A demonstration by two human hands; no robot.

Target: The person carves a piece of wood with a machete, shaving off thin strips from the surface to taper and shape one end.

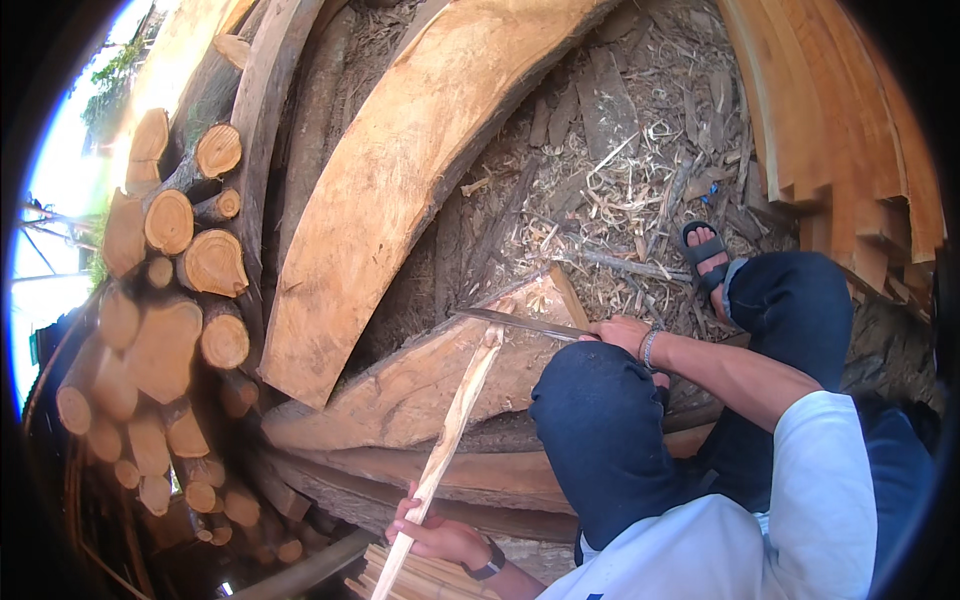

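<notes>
My left hand (440, 537) is closed around a long pale wooden stick (447, 430) near its lower end. The stick slants up and away, and its far end lies over a rough wooden slab (380, 405). In my right hand (622, 335), beside my bent knee, is a long-bladed knife (530, 324); my fingers wrap its handle, which is mostly hidden. Its blade points left and crosses the stick's far end. Whether the edge is biting into the wood I cannot tell.
Cut logs (165, 350) are piled at the left. A broad curved plank (400, 150) lies ahead, and stacked boards (830, 130) stand at the far right. Shavings (620, 200) litter the ground by my sandalled foot (706, 252). Thin sticks (430, 582) lie below my left hand.
</notes>
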